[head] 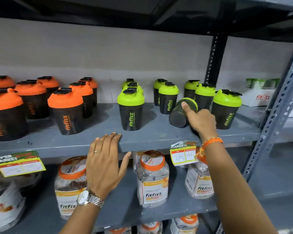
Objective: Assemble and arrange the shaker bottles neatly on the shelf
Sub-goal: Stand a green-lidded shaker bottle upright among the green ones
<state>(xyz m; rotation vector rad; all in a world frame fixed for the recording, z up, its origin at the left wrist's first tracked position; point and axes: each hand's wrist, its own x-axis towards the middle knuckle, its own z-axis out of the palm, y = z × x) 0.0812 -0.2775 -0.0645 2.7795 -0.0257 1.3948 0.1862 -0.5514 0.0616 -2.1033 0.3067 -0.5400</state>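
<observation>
On the grey shelf (156,132) stand several black shaker bottles with orange lids (65,110) at the left and several with green lids (131,108) at the right. One green-lidded bottle (180,114) lies tipped on its side, base toward me. My right hand (200,120) grips this tipped bottle, thumb on its side near the lid. My left hand (105,159) rests flat, fingers apart, on the shelf's front edge and holds nothing.
Clear jars with orange lids (151,176) fill the lower shelf. Price tags (183,155) hang from the shelf edge. A white box (259,95) sits at the far right beside the perforated metal upright (281,102). Another shelf board runs overhead.
</observation>
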